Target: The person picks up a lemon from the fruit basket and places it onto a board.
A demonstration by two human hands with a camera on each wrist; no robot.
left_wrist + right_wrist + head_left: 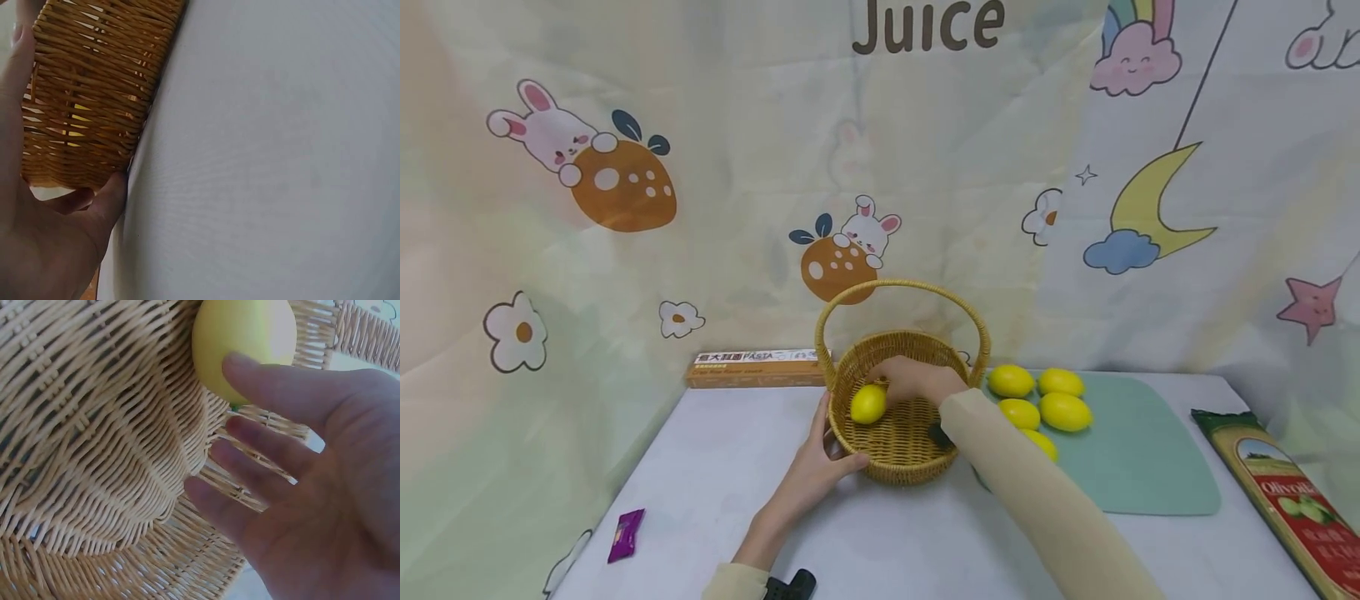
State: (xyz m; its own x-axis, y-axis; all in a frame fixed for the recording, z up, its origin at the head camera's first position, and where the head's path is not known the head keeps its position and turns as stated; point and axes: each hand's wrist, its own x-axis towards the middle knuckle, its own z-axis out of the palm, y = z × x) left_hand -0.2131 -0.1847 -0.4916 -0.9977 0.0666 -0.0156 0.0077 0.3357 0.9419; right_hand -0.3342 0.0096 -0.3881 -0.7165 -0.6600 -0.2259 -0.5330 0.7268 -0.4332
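A round wicker basket point(901, 473) with a tall looped handle stands on the table. My left hand point(811, 468) grips its left side, the thumb along the front and the fingers against the outer wall. In the left wrist view, the basket's weave point(94, 94) fills the space beside that hand point(50, 247). My right hand point(917, 379) reaches inside the basket. It pinches a yellow lemon point(868, 404) near the inner left wall. The right wrist view shows the thumb on the lemon point(244, 340); the index finger is hidden and the other fingers point(219, 503) are spread loosely.
Several lemons point(1066, 412) lie on a green board point(1150, 467) to the right, partly behind the right sleeve. A pasta box point(756, 371) is at the back left. A purple wrapped sweet point(626, 535) lies front left, a red and green packet point(1285, 500) far right.
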